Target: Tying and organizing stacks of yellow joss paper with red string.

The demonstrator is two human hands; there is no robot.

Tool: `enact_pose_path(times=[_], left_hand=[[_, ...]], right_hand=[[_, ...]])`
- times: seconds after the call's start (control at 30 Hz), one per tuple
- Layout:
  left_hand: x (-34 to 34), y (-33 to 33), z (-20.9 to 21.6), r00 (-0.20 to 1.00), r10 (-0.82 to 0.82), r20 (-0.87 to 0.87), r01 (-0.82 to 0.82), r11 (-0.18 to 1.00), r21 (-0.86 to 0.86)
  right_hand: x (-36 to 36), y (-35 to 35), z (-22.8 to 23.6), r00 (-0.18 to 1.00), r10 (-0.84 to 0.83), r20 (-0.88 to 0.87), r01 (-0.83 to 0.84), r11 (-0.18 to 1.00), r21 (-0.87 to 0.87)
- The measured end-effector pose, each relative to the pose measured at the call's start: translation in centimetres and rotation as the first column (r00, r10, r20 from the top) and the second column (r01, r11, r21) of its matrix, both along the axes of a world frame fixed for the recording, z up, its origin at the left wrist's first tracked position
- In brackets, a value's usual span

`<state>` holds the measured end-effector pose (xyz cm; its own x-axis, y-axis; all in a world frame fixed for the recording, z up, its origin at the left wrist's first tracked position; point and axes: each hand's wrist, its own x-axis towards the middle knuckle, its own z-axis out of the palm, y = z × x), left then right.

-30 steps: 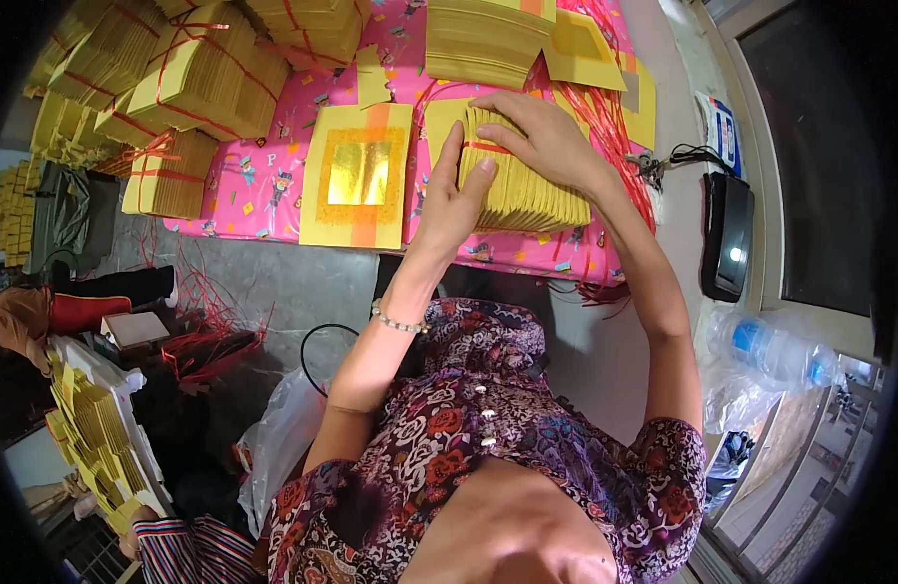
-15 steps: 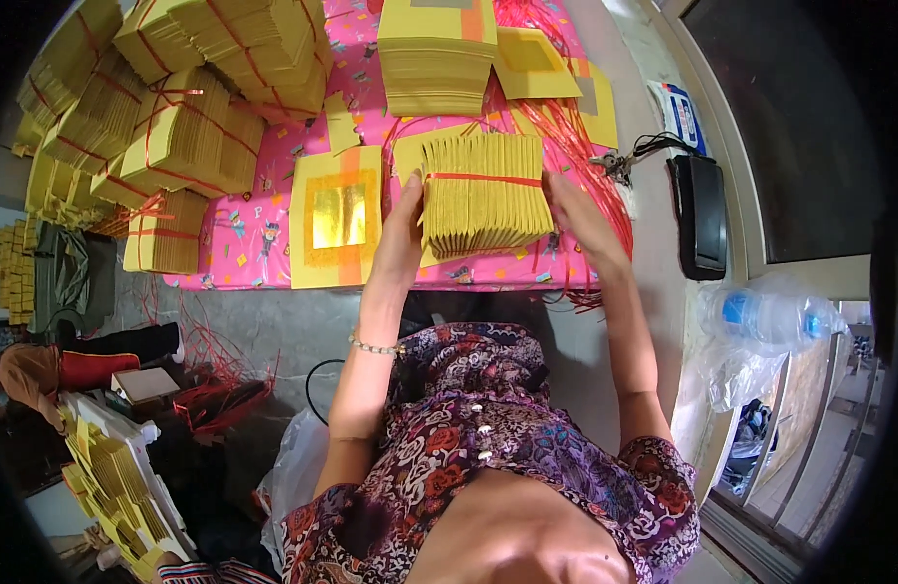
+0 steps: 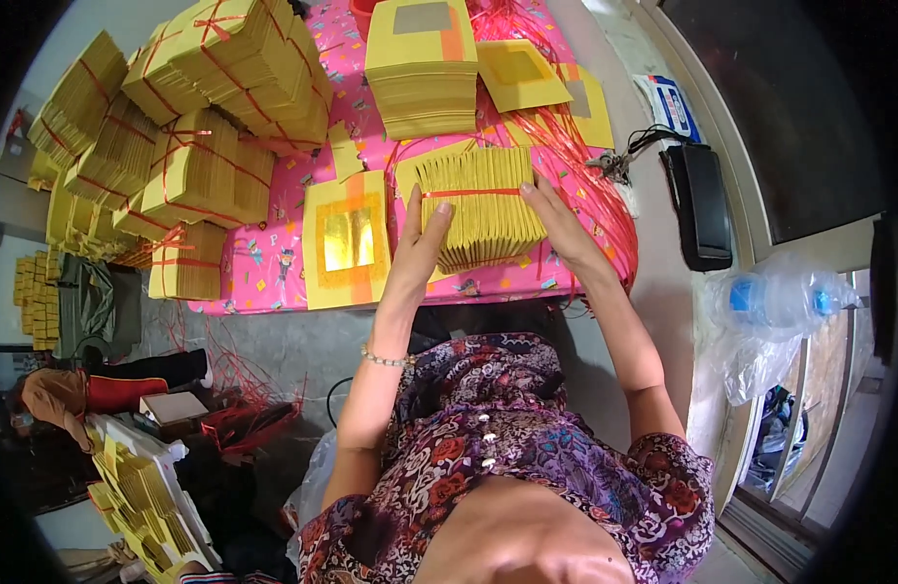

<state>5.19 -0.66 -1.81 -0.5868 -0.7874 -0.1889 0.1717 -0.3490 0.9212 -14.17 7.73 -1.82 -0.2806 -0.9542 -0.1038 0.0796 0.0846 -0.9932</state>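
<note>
A thick bundle of folded yellow joss paper (image 3: 483, 224), bound by a red plastic strip across its top, lies at the front of the table between my hands. My left hand (image 3: 416, 251) clasps its left side, thumb resting on the upper face near the strip and fingers down the far side. Against the right side presses my right hand (image 3: 564, 230), its fingertips at the upper right edge; part of the fingers is hidden. Left of the bundle lies a flat yellow sheet with a gold foil square (image 3: 347, 238). Another yellow sheet (image 3: 407, 173) sits partly under the bundle.
A tall stack of yellow sheets (image 3: 425, 92) stands behind the bundle, and tied bundles (image 3: 201, 161) are piled at left. Loose red strips (image 3: 605, 209) trail along the table's right side. A black pouch (image 3: 700, 206) and keys (image 3: 612, 167) lie on the right ledge.
My left thumb has come over onto the bundle's top, and my right fingertips now rest at its upper right edge. The whole view has shifted slightly.
</note>
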Motion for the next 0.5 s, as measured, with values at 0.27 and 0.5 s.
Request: enact_pose_path(times=[0.27,0.5], left_hand=[[-0.4,-0.3,-0.5,0.998,0.017,-0.06,-0.009,0.991,0.135],[0.3,0.9,2.5,0.997,0.065,0.044,-0.042,0.916,-0.399]], right_hand=[[-0.5,0.1,-0.7,0.958,0.011,0.288,-0.049,0.991,0.125],[1.5,1.8,-0.2,0.873,-0.062,0.483,0.111,0.991,-0.073]])
